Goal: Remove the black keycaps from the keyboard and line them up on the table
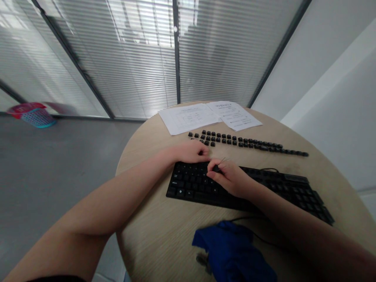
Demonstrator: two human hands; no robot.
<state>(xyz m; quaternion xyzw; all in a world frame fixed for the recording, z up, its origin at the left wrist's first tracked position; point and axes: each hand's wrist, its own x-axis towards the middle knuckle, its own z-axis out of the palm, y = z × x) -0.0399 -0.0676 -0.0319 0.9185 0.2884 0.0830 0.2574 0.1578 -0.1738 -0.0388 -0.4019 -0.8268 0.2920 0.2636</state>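
I see the right hand pinching thin wires at the keyboard — delicate key work, I judge, next needing steadiness; left hand curled, contents unclear.

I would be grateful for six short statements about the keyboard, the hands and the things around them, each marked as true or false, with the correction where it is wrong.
1. The black keyboard lies on the round table. True.
2. The left hand rests on the blue cloth. False: it is at the keyboard's far edge.
3. The loose keycaps are laid out between the papers and the keyboard. True.
4. The basket stands on the table. False: it stands on the floor, to the left.
5. The right hand is over the keyboard. True.
6. The blue cloth lies on the papers. False: it lies on the table's near side, apart from them.
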